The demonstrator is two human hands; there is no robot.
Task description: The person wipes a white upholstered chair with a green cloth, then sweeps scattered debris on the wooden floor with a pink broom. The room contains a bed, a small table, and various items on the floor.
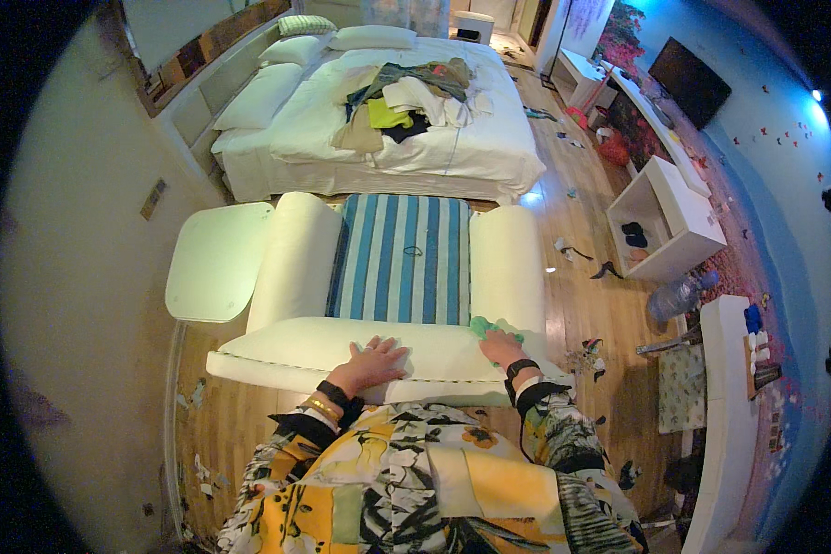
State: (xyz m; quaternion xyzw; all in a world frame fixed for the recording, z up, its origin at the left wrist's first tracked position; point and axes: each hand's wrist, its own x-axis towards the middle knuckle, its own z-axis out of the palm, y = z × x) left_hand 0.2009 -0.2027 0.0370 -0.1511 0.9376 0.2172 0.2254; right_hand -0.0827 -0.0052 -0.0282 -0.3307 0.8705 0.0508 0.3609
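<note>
Before me stands a cream armchair, seen from behind, with its padded backrest point(277, 346) nearest to me. My left hand point(370, 367) lies on top of that backrest, fingers spread, holding nothing. A green cloth point(483, 324) is under my right hand point(502, 347), which presses it onto the right part of the backrest. Blue and white stripes cover the seat cushion point(401, 270), and a small dark loop point(413, 251) lies on it. The left armrest point(294, 256) and right armrest point(505, 260) flank the cushion.
Beyond the armchair is a bed point(305, 149) with a heap of clothes point(401, 111). A white side table point(218, 263) adjoins the left armrest. Scraps litter the wooden floor point(561, 291). On the right are an open white cabinet point(692, 221), a large water bottle point(672, 298) and a stool point(682, 388).
</note>
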